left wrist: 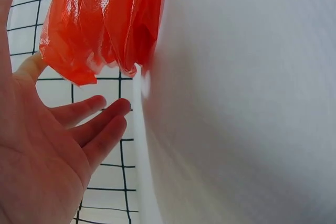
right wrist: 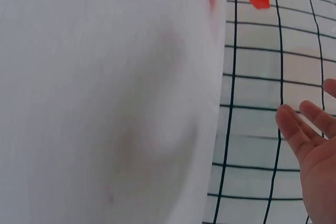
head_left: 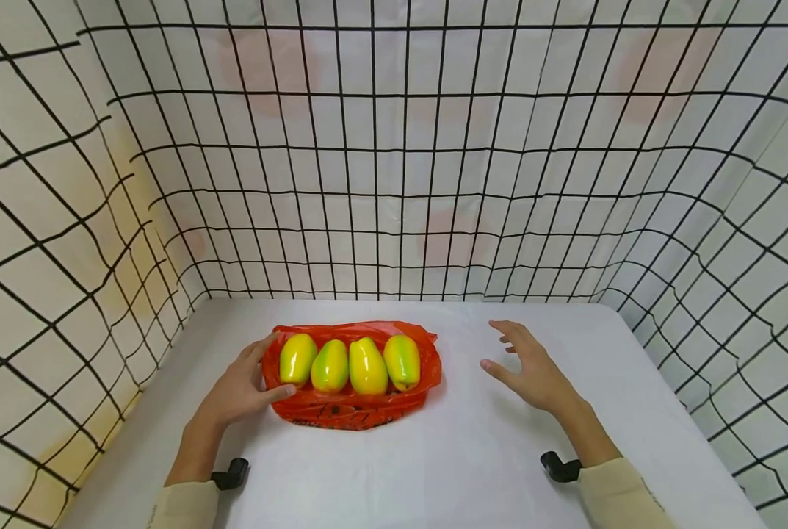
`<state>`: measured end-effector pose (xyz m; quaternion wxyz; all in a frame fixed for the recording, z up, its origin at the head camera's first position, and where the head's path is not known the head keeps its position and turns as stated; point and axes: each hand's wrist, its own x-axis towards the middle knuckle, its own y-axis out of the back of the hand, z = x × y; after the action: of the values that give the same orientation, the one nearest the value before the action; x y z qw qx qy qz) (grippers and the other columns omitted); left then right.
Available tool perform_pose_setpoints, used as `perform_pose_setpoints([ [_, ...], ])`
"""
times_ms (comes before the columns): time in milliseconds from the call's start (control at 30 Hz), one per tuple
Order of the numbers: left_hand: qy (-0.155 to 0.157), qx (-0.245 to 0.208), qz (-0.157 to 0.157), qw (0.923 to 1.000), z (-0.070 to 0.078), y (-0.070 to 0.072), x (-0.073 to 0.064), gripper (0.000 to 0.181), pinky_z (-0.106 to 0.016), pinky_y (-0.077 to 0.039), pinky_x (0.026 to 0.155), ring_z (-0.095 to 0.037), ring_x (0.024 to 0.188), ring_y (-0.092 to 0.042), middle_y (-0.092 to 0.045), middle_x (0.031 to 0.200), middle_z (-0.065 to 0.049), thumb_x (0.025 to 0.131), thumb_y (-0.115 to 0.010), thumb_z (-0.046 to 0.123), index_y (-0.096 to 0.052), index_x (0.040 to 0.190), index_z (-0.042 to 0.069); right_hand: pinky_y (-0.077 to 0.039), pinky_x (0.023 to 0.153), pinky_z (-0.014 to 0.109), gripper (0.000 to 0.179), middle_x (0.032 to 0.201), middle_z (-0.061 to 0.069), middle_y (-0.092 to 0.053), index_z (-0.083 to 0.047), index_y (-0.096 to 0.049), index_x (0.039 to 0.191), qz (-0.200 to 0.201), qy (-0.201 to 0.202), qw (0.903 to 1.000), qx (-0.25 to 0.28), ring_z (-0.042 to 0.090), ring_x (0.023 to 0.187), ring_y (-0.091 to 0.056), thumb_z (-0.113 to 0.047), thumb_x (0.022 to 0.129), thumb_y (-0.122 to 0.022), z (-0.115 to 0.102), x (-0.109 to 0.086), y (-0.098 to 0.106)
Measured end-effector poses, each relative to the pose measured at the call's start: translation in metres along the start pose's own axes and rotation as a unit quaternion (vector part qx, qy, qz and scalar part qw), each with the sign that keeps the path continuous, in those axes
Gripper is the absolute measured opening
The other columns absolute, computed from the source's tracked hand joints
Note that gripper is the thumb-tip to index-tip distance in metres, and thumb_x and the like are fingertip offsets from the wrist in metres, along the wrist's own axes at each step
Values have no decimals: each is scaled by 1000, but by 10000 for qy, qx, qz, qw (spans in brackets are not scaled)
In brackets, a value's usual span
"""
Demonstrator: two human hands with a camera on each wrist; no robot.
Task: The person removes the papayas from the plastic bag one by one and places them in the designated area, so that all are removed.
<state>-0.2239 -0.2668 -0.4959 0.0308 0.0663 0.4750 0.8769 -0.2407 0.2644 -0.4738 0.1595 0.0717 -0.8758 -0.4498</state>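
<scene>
1. Evidently four yellow-green fruits (head_left: 330, 367) sit side by side on a red plastic bag (head_left: 347, 417), left of the table's (head_left: 466, 463) middle and toward its far edge
2. Handling tip, my judgement: keep both bag ends level and move slowly, as smooth fruits may roll if one side lifts first
3. Left hand (head_left: 244, 386) at the bag's left end, fingers spread and relaxed, thumb over the near-left corner, no grip seen
4. Right hand (head_left: 532, 375) raised between bag and right edge, well apart, fingers spread, holding nothing
</scene>
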Motion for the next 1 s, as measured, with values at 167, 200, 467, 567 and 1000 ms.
perform_pose_setpoints([
  [167,44,-125,-84,9999,-2,-4,0,111,-68,-54,95,-49,145,-38,-33,164,-19,74,-79,67,-26,163,25,-54,99,60,74,151,6,-49,-29,-38,156,34,84,9997,212,35,123,-60,-60,94,-66,-14,7,-16],
  [200,38,-150,-90,9998,-2,-4,0,111,-68,-54,96,-49,145,-39,-34,164,-19,74,-80,67,-27,163,25,-54,99,60,74,149,5,-50,-28,-39,155,39,104,9996,251,36,122,-61,-59,94,-66,-17,8,-18],
  [467,-33,-321,-131,9994,3,-6,2,111,-69,-50,101,-46,143,-42,-38,161,-18,75,-80,65,-27,162,24,-57,98,57,66,137,5,-58,-23,-48,148,77,228,9987,442,32,118,-60,-49,93,-72,-38,17,-34],
  [567,-40,-281,-145,9995,3,-8,4,112,-70,-49,102,-46,142,-43,-38,161,-19,75,-80,66,-26,163,23,-57,97,56,64,136,8,-60,-22,-49,147,50,347,9982,491,33,118,-60,-44,93,-74,-46,19,-40],
  [1000,54,-419,-129,9990,-1,-13,7,114,-67,-51,102,-44,140,-46,-38,160,-19,75,-80,66,-24,163,20,-61,90,50,52,127,10,-65,-10,-60,139,29,783,9887,1279,27,106,-62,-28,93,-76,-78,34,-67],
])
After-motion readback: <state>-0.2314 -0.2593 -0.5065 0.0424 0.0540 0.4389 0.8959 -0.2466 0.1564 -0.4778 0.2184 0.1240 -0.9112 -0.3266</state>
